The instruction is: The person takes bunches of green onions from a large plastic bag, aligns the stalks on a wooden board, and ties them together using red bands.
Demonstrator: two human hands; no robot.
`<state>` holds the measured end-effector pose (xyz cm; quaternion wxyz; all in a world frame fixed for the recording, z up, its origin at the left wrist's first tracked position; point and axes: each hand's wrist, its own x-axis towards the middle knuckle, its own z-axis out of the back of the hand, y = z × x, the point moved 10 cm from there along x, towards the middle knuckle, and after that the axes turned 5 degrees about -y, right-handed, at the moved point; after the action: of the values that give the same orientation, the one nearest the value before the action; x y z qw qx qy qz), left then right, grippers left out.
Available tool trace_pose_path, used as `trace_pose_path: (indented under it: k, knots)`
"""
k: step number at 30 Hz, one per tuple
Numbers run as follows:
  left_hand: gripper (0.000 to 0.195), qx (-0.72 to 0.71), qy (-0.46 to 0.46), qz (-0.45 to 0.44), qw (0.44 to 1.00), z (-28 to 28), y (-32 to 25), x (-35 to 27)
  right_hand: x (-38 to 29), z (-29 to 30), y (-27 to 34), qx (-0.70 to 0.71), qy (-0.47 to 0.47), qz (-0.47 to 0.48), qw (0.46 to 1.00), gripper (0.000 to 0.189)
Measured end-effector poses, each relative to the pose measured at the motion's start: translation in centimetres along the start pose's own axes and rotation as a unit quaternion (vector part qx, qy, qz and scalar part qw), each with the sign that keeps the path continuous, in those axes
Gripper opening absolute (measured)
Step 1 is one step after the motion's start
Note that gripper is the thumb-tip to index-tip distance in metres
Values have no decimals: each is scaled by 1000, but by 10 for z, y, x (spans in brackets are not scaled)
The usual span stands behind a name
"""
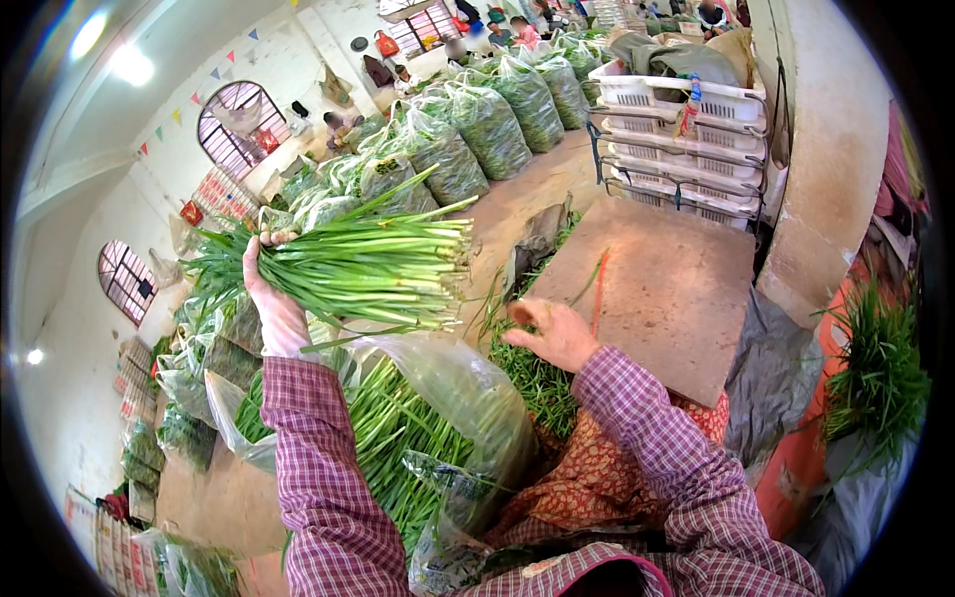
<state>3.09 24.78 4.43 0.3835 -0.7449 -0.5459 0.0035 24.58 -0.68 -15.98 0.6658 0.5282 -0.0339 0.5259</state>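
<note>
My left hand [270, 272] grips a thick bunch of green leafy stalks, which look like garlic chives [373, 269], around its leafy end. The pale cut ends point to the right. My right hand [550, 332] hovers by the near left edge of a brown board [656, 276], fingers curled and apart from the thumb, with nothing visible in it. A red strip [599, 295] and a single green blade lie on the board. Below my left hand stands an open clear plastic bag [477, 403] filled with more stalks. Loose green trimmings [541, 388] lie between the bag and the board.
Stacked white plastic crates [679, 142] stand behind the board, beside a pillar [821, 172]. Several filled plastic bags [485, 130] line the floor beyond. At the right, more greens [873, 366] rest by a red-orange surface [798, 455]. People sit farther back.
</note>
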Motion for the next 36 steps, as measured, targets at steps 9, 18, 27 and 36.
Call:
trace_pose_path:
  k: [9, 18, 27, 36]
  knots:
    - [14, -53, 68, -5, 996, -25, 33, -25, 26, -27, 32, 271, 160, -130, 940, 28]
    - [17, -28, 93, -20, 995, -6, 11, -23, -27, 25, -19, -133, 11, 39, 990, 24]
    - [22, 28, 87, -28, 995, -3, 26, -37, 34, 30, 117, 60, -48, 50, 996, 18]
    - [25, 17, 70, -35, 997, 5, 16, -41, 22, 21, 97, -72, -118, 68, 988, 18]
